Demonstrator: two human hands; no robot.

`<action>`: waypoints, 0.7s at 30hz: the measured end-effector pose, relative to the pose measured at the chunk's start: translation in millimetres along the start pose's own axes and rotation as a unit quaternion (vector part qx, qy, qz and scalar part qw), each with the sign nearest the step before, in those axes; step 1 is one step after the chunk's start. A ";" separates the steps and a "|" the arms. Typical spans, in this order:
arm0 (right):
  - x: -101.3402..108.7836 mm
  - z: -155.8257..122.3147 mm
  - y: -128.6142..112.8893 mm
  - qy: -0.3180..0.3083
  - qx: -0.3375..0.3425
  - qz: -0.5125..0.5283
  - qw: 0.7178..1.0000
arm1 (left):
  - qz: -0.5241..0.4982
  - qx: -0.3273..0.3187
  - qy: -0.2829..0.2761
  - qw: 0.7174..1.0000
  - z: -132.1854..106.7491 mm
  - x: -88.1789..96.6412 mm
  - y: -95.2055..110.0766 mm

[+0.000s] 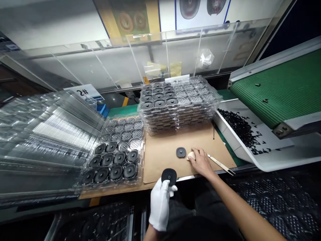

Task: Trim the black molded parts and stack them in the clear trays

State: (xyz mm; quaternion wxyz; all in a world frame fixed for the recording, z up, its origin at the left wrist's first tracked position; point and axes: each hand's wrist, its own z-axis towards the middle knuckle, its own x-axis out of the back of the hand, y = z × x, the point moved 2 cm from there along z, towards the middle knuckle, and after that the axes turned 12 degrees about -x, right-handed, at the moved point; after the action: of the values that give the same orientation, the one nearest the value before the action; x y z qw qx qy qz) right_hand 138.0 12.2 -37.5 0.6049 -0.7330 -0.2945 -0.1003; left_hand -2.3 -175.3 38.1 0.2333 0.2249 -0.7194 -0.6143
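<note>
In the head view, we see the left hand (160,201), in a white glove, pinching a black disc (169,176) near its lower edge, thumb and fingers clamped on it. The disc is held up in front of the near edge of the brown board (160,144), its face with the small centre hole turned up toward us. The bare right hand (200,160) rests on the board with fingers and thumb closed around a cream pad (191,155). Just beside that pad, and apart from the held disc, a grey disc (181,152) lies flat.

To the right of the bare hand we find a cream-handled tool (220,164) with a forked end. On the left stands a clear tray (141,167) whose nearer pockets hold dark discs; behind the board is a stack of trays (175,122), and to the right a white bin (230,137) of small black pieces.

We judge the step in hand to be handling the one disc, perhaps looking it over, with the pad kept ready. The next move, we think, calls for a steady pinch on the rim that leaves the disc's face uncovered.
</note>
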 end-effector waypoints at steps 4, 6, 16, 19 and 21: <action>-9.9 -5.2 25.5 0.005 0.019 -0.020 1.000 | -0.021 -0.020 -0.013 1.000 -6.8 4.1 27.7; -11.4 -16.5 38.0 0.006 0.016 -0.017 1.000 | 0.002 -0.030 -0.003 1.000 -10.0 4.1 37.6; 11.8 -76.3 17.7 -0.041 -0.008 0.063 0.997 | -0.010 -0.066 0.061 0.996 -19.6 -2.6 54.4; 23.7 -109.1 -24.3 -0.076 0.018 0.133 0.988 | 0.000 -0.080 0.070 0.994 -21.4 -2.4 56.6; 32.3 -128.1 -55.9 -0.079 0.081 0.166 0.980 | 0.001 -0.090 0.077 0.993 -21.8 -2.1 56.0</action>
State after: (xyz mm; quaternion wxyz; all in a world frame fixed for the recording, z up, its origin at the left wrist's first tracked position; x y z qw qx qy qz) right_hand 159.9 -93.7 56.8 0.6453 -0.7260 -0.2223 0.0840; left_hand 10.7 -182.9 96.3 0.3082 0.2484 -0.6413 -0.6573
